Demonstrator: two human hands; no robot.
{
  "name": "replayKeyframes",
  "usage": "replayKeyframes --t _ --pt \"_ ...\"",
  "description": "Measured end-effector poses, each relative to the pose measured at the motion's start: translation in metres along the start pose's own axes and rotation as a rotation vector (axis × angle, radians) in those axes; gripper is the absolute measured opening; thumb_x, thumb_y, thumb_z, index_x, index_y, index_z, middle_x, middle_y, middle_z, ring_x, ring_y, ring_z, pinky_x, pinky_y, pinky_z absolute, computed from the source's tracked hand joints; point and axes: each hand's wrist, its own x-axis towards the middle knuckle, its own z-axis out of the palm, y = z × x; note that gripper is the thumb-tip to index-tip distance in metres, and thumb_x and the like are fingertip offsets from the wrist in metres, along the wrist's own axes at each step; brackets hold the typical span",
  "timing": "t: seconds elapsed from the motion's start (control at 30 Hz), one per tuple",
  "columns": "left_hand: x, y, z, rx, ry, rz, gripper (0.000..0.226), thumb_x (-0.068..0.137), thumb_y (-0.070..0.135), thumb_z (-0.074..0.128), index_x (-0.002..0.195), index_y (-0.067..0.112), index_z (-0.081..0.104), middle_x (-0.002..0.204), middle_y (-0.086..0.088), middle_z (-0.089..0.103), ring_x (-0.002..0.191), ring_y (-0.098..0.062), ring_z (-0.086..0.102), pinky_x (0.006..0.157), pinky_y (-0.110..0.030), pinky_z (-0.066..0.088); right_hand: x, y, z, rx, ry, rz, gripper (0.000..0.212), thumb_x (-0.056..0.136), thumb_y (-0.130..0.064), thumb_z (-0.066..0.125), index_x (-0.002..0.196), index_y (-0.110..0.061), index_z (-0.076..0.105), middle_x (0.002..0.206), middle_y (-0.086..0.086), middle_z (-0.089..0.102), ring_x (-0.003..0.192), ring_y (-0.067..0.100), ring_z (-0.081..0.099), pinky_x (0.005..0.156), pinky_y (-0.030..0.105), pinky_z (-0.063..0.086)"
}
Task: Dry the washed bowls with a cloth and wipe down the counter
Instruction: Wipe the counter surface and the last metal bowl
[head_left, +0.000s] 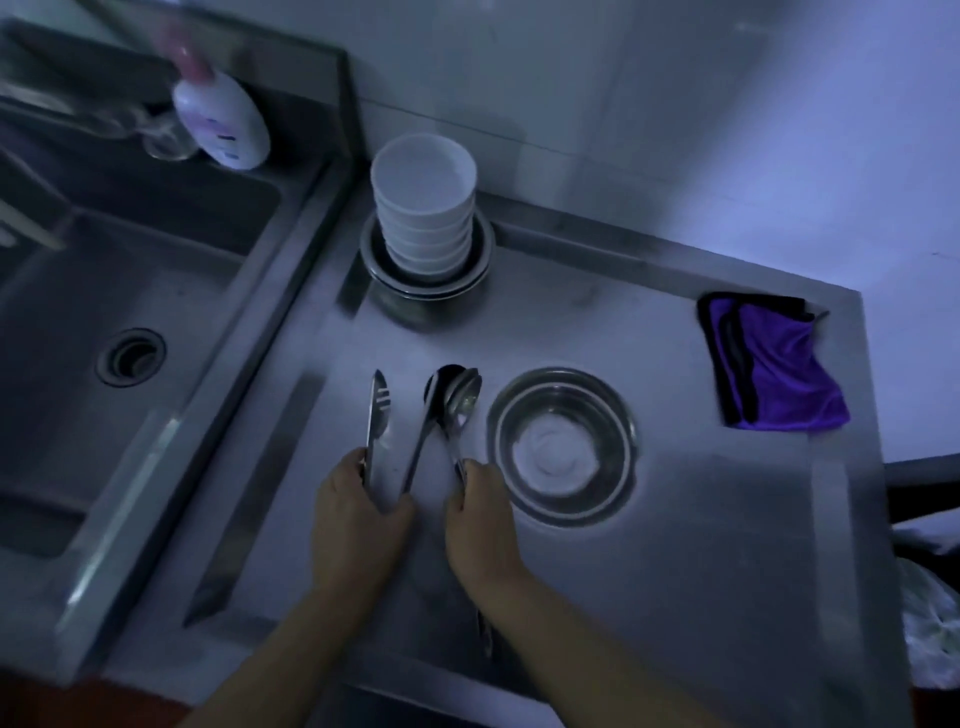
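Note:
A steel counter (649, 597) carries a stack of several white bowls (423, 208) set in steel bowls (379, 265) at the back. A single steel bowl (563, 447) stands near the middle. A folded purple cloth (774, 364) lies at the right edge, away from both hands. My left hand (358, 509) grips the handles of a fork (375, 415) and a dark spoon (431, 410). My right hand (480, 514) pinches the handle of a shiny spoon (462, 400) just left of the single bowl.
A steel sink (130, 291) with a round drain (131, 357) fills the left side. A white soap bottle (223, 119) and a glass (166, 135) stand behind it. The tiled wall runs along the back. Pale bags (935, 623) sit past the counter's right edge.

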Motion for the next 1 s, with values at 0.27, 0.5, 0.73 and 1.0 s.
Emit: replayKeyframes --t 0.27,0.5,0.73,1.0 --pt "0.037 -0.047 -0.049 0.037 0.02 0.01 0.056 0.069 0.026 0.07 0.12 0.013 0.051 0.106 -0.005 0.062 0.098 -0.025 0.058 0.082 -0.045 0.051 0.013 -0.053 0.083 0.01 -0.022 0.053 0.025 0.091 0.006 0.04 0.114 0.002 0.048 0.11 0.016 0.043 0.087 0.024 0.049 0.079 0.031 0.045" --pt "0.052 -0.065 -0.063 0.092 -0.022 0.053 0.068 0.076 0.027 0.072 0.136 0.013 0.041 0.127 -0.007 0.051 0.113 -0.022 0.051 0.084 -0.027 0.04 0.017 -0.071 0.115 -0.005 0.002 0.049 0.04 0.092 0.0 0.041 0.131 -0.006 0.041 0.115 0.011 0.046 0.099 0.02 0.049 0.091 0.034 0.044" --pt "0.061 -0.067 -0.068 0.2 -0.039 0.122 0.075 0.075 0.034 0.072 0.139 0.018 0.036 0.127 -0.003 0.047 0.11 -0.021 0.051 0.08 -0.03 0.041 0.023 -0.07 0.114 -0.026 -0.007 0.001 0.03 0.09 -0.003 0.047 0.12 -0.01 0.044 0.101 0.002 0.046 0.086 0.013 0.048 0.079 0.024 0.044" --pt "0.061 -0.055 -0.059 0.339 0.0 0.173 0.074 0.071 0.02 0.077 0.134 0.003 0.042 0.127 -0.019 0.048 0.114 -0.033 0.045 0.093 -0.04 0.041 0.03 -0.05 0.101 -0.085 -0.156 -0.013 0.041 0.098 -0.012 0.04 0.137 -0.006 0.032 0.115 0.012 0.043 0.092 0.02 0.047 0.076 0.02 0.033"
